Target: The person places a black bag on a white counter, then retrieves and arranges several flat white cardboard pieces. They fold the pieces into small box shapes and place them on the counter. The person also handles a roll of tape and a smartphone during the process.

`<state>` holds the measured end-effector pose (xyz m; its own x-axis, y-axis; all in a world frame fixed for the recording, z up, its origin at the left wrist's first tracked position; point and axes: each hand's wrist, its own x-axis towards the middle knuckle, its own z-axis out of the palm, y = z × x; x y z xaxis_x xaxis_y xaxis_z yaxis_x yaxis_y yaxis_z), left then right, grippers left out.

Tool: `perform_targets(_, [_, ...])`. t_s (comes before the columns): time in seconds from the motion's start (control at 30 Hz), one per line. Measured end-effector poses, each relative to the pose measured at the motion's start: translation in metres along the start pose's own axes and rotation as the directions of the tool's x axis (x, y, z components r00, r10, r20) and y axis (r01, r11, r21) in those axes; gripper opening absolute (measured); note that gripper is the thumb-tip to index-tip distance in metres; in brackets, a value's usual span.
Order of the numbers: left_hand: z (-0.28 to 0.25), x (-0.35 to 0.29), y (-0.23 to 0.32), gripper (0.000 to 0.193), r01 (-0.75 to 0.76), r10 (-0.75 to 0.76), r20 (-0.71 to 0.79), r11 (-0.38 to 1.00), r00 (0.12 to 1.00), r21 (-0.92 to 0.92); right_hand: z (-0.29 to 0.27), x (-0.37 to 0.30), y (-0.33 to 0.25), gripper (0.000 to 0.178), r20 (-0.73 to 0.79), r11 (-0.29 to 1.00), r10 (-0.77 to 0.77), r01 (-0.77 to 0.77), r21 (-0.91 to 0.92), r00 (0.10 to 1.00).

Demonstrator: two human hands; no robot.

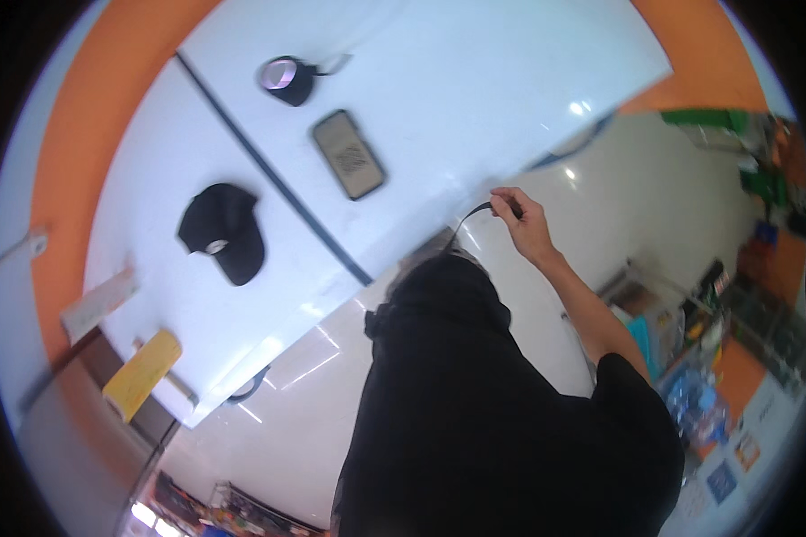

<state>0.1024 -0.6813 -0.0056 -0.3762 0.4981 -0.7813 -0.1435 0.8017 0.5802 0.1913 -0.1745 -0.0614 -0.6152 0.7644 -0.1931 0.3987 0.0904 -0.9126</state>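
Observation:
My right hand (pixel 522 225) is raised just off the near edge of the white table (pixel 439 98), its fingers closed on the end of a thin black strap (pixel 471 215). The strap curves down toward the front of my black clothing, where its other end is hidden. My left hand does not show. On the table lie a phone-like slab (pixel 348 155) with a dark rim and tan face, and a black cap (pixel 224 231) further left. Beyond the slab sits a dark rolled-up item (pixel 288 80) with a shiny round face and a short loose end.
A dark strip (pixel 273 170) crosses the tabletop. At the left corner are a yellow cylindrical roll (pixel 141 374) and a white box-like piece (pixel 98 304). Cluttered shelves and clear plastic bottles (pixel 697 404) stand at the right, past the shiny floor (pixel 663 188).

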Motion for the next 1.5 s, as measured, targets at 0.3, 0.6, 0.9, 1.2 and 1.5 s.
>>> perform_targets(0.3, [0.001,-0.011,0.007,0.046,0.17,-0.176,-0.01,0.964,0.984,-0.203,0.078,0.113,-0.067,0.027,0.59,0.933,-0.024,0.231,-0.277,0.807])
perform_targets(0.6, [-0.019,-0.009,-0.006,0.045,0.039,-0.045,-0.014,0.964,0.999,-0.263,0.164,0.119,-0.099,0.09,0.341,0.965,0.059,0.034,-0.261,0.938])
perform_targets(0.9, [-0.078,-0.012,-0.086,0.047,-0.069,0.056,-0.055,0.954,0.997,-0.29,0.236,0.097,-0.099,0.096,0.015,0.689,-0.156,0.12,-0.714,0.988])
perform_targets(1.2, [-0.304,-0.006,-0.162,0.033,-0.352,-0.061,-0.825,0.885,0.562,-0.306,0.356,0.022,-0.154,0.087,0.157,0.721,-0.494,0.504,-0.476,0.855])
perform_targets(1.5, [-0.573,-0.036,-0.365,0.109,-0.007,-0.512,-0.836,0.854,-0.195,-0.521,0.44,-0.029,-0.192,0.074,0.212,0.784,-0.521,0.562,-0.264,0.827])
